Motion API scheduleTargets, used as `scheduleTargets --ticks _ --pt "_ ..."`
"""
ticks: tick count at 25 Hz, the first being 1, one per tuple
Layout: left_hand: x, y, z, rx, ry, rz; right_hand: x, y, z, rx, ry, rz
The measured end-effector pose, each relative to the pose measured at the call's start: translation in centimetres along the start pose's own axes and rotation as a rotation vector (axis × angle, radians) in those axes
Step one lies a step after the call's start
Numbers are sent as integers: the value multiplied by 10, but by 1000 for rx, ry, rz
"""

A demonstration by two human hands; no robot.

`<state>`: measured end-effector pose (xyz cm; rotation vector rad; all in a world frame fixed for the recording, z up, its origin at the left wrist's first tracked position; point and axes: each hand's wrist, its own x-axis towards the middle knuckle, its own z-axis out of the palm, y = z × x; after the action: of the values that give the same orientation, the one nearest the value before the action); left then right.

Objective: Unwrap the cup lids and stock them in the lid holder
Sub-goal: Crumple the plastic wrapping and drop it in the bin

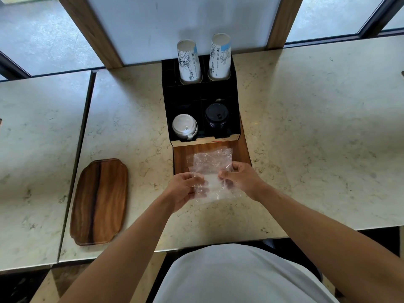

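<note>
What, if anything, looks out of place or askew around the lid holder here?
Nothing looks spilled or damaged. The white lids and black lids sit in the holder, though the white stack leans slightly. Both hands, left and right, pinch the crumpled plastic wrap.

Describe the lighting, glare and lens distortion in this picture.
Head view: soft daylight from the windows; pale sheen on the marble counter right of the lid holder; wide-angle bend curves the counter edges and splays the paper cups; the clear plastic wrap glints, blurring what both hands grip.

Wrap (pixel 213 171) contents too blurred to tell
</note>
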<state>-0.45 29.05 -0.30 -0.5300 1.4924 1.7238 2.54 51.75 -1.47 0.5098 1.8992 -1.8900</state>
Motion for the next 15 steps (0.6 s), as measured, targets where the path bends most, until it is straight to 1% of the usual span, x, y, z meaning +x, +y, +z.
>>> scheduleTargets --ticks 3,5,8,10,13,15 --pt "0 2 0 -5 48 32 -3 -1 -3 -32 -104 75" --pt "-1 5 0 6 59 51 -3 -1 -5 -15 -111 140" --pt "-3 8 -2 -20 59 47 -4 -1 -6 55 -87 158" --pt "-7 10 -4 -13 14 25 -5 -1 -5 159 -97 151" --pt "-12 11 -4 19 -102 -36 -7 -3 -3 313 -124 146" --pt "-12 11 -3 -38 -138 -56 -8 -3 -3 378 -124 162"
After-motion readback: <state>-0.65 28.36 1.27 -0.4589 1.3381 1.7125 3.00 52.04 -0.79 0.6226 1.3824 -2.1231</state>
